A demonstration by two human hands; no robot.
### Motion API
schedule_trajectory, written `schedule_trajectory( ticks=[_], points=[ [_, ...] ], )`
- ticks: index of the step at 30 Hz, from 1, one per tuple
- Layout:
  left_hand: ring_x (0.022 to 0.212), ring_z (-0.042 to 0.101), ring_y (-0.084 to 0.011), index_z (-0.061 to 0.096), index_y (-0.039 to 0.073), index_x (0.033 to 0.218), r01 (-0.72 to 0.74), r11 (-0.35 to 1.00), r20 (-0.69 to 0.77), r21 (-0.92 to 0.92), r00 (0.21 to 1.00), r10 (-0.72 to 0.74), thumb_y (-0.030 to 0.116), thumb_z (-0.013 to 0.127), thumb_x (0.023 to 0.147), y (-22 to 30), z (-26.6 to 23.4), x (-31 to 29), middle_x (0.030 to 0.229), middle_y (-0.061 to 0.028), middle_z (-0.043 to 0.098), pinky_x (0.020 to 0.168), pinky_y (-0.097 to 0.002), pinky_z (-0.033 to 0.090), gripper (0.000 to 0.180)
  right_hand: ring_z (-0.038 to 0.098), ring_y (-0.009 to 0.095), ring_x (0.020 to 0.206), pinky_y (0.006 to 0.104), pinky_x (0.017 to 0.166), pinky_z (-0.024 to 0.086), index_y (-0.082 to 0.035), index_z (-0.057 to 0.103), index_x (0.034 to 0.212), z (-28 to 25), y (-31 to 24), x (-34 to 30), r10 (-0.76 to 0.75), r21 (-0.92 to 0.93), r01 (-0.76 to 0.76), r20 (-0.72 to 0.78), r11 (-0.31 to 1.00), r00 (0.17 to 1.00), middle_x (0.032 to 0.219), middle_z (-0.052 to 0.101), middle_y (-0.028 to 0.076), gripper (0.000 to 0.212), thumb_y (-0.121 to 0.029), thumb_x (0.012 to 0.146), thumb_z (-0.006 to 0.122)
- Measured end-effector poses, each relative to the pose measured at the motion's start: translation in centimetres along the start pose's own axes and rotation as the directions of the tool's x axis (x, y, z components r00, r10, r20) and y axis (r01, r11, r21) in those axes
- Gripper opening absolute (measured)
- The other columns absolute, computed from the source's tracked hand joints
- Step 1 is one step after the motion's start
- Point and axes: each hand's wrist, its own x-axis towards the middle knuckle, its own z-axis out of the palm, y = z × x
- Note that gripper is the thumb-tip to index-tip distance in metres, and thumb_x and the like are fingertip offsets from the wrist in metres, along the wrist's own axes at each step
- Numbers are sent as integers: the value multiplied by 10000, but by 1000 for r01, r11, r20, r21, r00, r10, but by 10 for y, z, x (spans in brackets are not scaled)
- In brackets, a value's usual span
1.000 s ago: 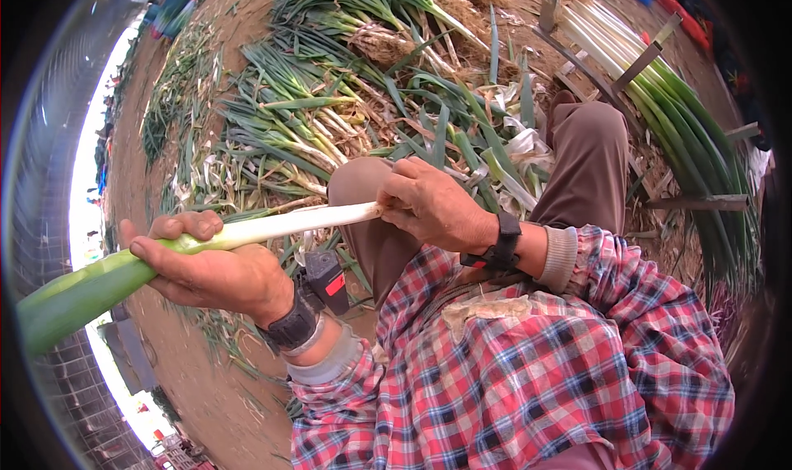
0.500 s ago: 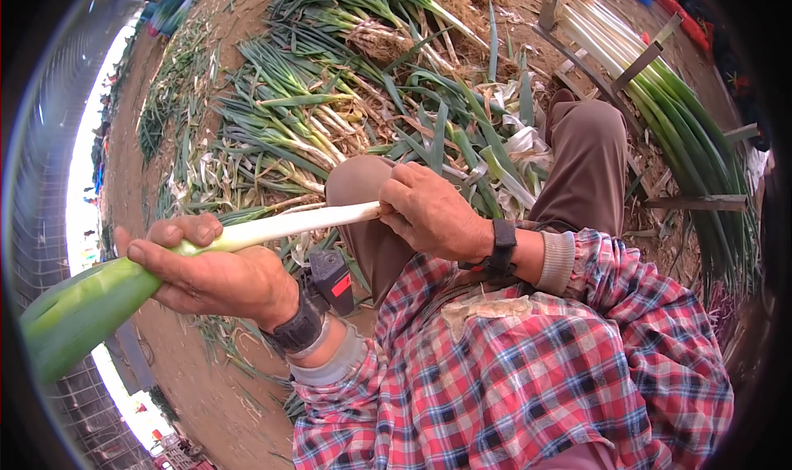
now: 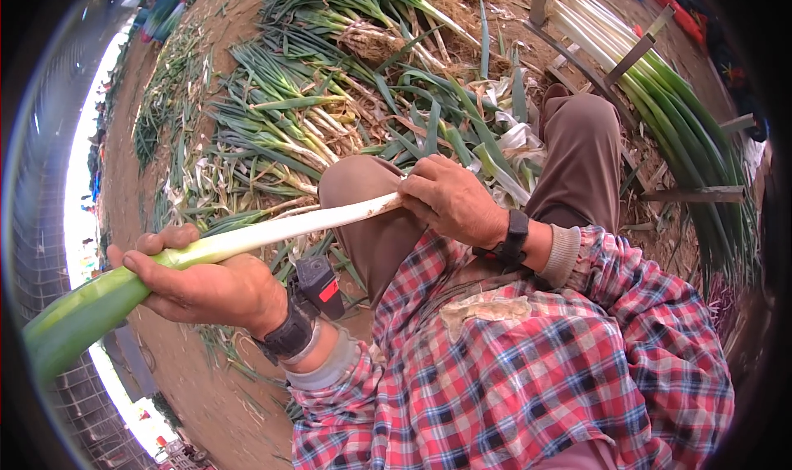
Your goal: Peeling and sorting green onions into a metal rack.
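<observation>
A long green onion (image 3: 289,227) stretches across my lap, its white root end to the right and its broad green leaves off to the left. My left hand (image 3: 198,284) is palm up, its fingers curled round the stalk where white turns to green. At the other end, the fingers of my right hand (image 3: 458,199) pinch the root tip above my left knee (image 3: 359,214). My fingers hide most of that tip. The white shaft looks smooth and bare between the two hands.
Heaps of untrimmed green onions (image 3: 280,99) lie on the soil ahead, with peeled leaves and skins (image 3: 495,140) near my feet. On the right, a metal rack (image 3: 693,195) cradles a bundle of cleaned green onions (image 3: 660,99). Netting (image 3: 41,223) runs along the left.
My right hand has shifted slightly right and down with the root end. My left hand has moved a little left, and more of the white shaft shows between them.
</observation>
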Motion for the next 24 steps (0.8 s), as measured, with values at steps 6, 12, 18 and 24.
schedule_trajectory(
  ticks=[6, 12, 18, 24],
  points=[
    [589, 443, -92, 492, 5, 1236, 265, 923, 158, -280, 961, -228, 312, 566, 966, -3, -3, 5, 761, -4, 464, 538, -239, 374, 416, 544, 306, 848, 398, 744, 456, -41, 610, 971, 2, 13, 4, -97, -68, 96, -5, 993, 995, 879, 556, 105, 201, -73, 779, 661],
    [501, 315, -42, 487, -15, 1227, 315, 900, 327, -302, 921, -213, 314, 516, 1003, -15, -8, 8, 655, 49, 371, 473, -218, 263, 398, 533, 301, 856, 403, 760, 454, -54, 565, 896, 3, 16, 7, -99, -84, 105, 77, 991, 992, 850, 522, 106, 108, -99, 807, 607],
    [470, 283, -30, 483, -28, 1223, 300, 917, 387, -263, 903, -185, 323, 515, 1003, -16, -12, 12, 637, 56, 335, 449, -209, 231, 415, 553, 186, 700, 331, 628, 458, 4, 541, 939, 13, 30, 8, 379, 515, -371, 95, 772, 921, 775, 556, 76, 108, -98, 911, 561],
    [477, 285, -39, 462, -38, 1220, 276, 934, 257, -227, 942, -216, 324, 506, 1006, -17, -22, 16, 629, 49, 326, 443, -210, 232, 423, 587, 254, 754, 362, 685, 492, -17, 595, 1012, -6, 94, -15, 627, 304, -566, -161, 766, 762, 828, 595, 111, 154, -81, 872, 593]
  ],
)
